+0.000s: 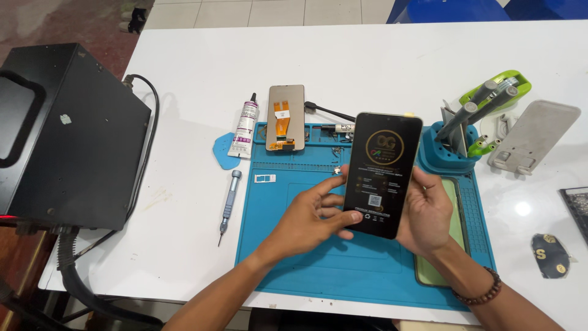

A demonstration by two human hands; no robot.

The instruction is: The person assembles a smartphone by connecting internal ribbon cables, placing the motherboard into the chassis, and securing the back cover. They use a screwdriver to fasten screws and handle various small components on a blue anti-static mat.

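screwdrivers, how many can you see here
1 in plain sight: the silver screwdriver lying on the white table, left of the blue mat. The tools standing in the blue holder may include more.

Head-worn view, steeply down, near table (429, 55)

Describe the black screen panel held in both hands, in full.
The black screen panel is a thin, glossy rectangle with rounded corners and a small notch at its top edge. Its face carries a protective film printed with a gold round emblem, small text and a white square code. It is held upright, tilted slightly right, above the blue work mat. The left hand pinches its lower left edge; the right hand supports it from behind.
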